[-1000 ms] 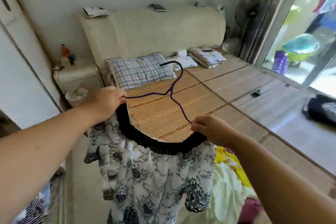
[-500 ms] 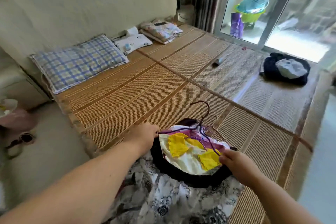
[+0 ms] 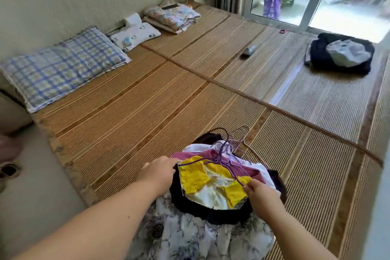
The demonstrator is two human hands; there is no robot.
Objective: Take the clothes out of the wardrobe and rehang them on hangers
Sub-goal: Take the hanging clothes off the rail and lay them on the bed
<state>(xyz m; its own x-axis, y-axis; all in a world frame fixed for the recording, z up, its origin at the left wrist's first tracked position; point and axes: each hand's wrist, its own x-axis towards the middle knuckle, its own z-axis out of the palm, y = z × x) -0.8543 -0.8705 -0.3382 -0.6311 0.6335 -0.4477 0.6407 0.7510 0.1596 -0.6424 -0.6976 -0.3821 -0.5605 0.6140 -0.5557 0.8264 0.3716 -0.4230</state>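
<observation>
the left hand (image 3: 158,172) and right hand (image 3: 260,194) each pinch one end of a purple wire hanger (image 3: 219,159), fingers closed on the hanger and on the black neckline of a white floral garment (image 3: 190,236). the garment hangs at the near edge of the bamboo mat (image 3: 147,99), over a pile of yellow, pink and white clothes (image 3: 211,177) with more hangers (image 3: 242,143). a checked pillow (image 3: 61,67) lies far left.

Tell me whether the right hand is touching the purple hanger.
Touching. The head view shows the right hand pinching the end of the purple hanger, whose wire runs straight into the fingertips with no gap, above the yellow cloth.
</observation>
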